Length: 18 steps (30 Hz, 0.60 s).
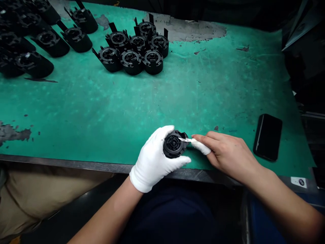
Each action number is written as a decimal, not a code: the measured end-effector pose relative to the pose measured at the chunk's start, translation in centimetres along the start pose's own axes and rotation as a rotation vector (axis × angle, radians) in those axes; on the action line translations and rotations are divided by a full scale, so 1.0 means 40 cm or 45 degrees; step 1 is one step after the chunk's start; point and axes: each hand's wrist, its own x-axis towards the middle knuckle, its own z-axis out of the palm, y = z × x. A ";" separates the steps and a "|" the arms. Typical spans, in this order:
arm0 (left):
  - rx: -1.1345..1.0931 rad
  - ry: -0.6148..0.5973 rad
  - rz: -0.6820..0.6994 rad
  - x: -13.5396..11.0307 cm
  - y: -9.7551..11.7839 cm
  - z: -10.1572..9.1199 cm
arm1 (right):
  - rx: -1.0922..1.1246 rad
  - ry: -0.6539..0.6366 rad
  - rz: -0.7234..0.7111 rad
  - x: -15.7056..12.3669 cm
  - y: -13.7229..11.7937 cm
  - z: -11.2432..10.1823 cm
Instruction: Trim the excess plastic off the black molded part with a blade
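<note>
Near the front edge of the green table, my left hand [156, 156] in a white glove grips a round black plastic part [173, 143] by its rim. Concentric rings and small holes show on the part's upturned face. My right hand [223, 147] is bare apart from a white covering on one finger. It pinches a small scalpel-like knife [183, 139]. The pointed blade lies over the right side of the part's face and seems to touch it. Most of the knife's handle is hidden under my fingers.
Several similar black parts [130, 61] stand grouped at the back of the green table mat [106, 108]. More, taller black parts [52, 42] crowd the far left. A black phone [268, 137] lies to the right. Someone's tan trouser leg [50, 193] is at lower left.
</note>
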 end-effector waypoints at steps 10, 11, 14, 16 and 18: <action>-0.003 0.150 0.066 -0.009 0.006 0.032 | 0.023 0.075 0.122 -0.012 -0.037 0.021; -0.003 0.179 0.061 -0.011 0.008 0.037 | 0.015 0.088 0.148 -0.012 -0.044 0.023; 0.001 0.240 0.046 -0.017 0.014 0.053 | 0.088 0.138 0.191 -0.017 -0.058 0.028; -0.005 0.255 0.049 -0.019 0.016 0.058 | 0.179 0.151 0.172 -0.021 -0.063 0.030; -0.017 0.263 0.053 -0.021 0.016 0.061 | 0.215 0.143 0.145 -0.025 -0.065 0.031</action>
